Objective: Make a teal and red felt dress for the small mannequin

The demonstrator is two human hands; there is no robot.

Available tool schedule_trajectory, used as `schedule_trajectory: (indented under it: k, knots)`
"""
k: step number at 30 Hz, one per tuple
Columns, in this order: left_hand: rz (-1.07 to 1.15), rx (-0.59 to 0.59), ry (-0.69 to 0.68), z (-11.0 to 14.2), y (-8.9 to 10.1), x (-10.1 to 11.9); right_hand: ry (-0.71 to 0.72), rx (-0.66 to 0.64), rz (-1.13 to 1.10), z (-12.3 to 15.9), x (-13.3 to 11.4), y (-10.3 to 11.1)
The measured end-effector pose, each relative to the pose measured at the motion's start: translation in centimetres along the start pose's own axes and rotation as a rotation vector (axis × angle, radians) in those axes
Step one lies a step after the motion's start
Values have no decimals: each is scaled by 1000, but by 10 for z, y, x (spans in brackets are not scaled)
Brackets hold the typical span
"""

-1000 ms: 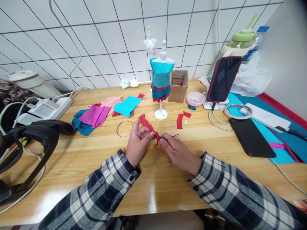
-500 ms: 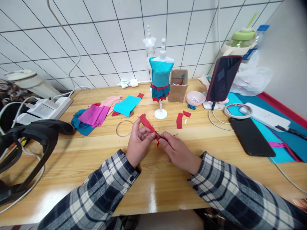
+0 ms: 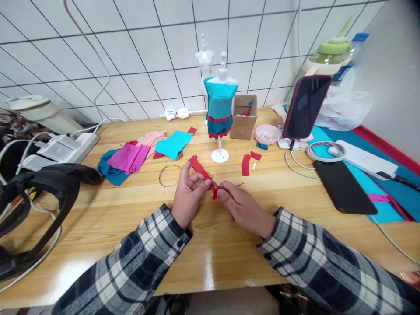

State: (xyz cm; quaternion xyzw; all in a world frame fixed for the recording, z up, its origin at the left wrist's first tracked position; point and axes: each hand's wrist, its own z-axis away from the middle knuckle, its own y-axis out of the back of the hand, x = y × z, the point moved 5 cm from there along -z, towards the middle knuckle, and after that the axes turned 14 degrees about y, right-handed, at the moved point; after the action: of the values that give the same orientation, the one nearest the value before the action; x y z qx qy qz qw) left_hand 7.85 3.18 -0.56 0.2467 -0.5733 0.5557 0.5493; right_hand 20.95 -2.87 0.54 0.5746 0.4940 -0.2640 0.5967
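My left hand (image 3: pixel 189 194) pinches a strip of red fabric (image 3: pixel 199 168) between thumb and fingers, holding it just above the wooden table (image 3: pixel 210 245). My right hand (image 3: pixel 243 208) is closed on the strip's near end, with a thin metal tip, perhaps a needle or small tool, showing at its fingertips. Behind the hands stands a small white mannequin (image 3: pixel 220 105) dressed in a turquoise top and a red and teal layered skirt. Two loose red scraps (image 3: pixel 246 164) lie to the right of its base.
Pink, magenta, teal and turquoise fabric pieces (image 3: pixel 144 151) lie at the left, near a wire ring (image 3: pixel 168 175). A cardboard box (image 3: pixel 244 115), a pink bowl (image 3: pixel 267 133), a propped phone (image 3: pixel 305 107), a flat phone (image 3: pixel 343 190) and cables sit right. A black headset (image 3: pixel 36 205) lies far left.
Both hands stay at the same spot. The fingers have shifted slightly along the red strip, and the view has dropped a little.
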Motion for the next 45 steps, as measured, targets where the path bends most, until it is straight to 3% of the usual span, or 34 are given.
schedule_trajectory:
  k: [12,37,41,45]
  knots:
    - [-71,-142,8,7,-12,2,13,-5,-38,-1,-2,1]
    - [-133,-116,-32,7,-12,3,22,20,22,-1,-2,3]
    - [-60,-110,-112,6,-9,7,8,26,36,-1,-2,3]
    - [24,-93,-81,4,-7,7,15,13,35,-1,-2,3]
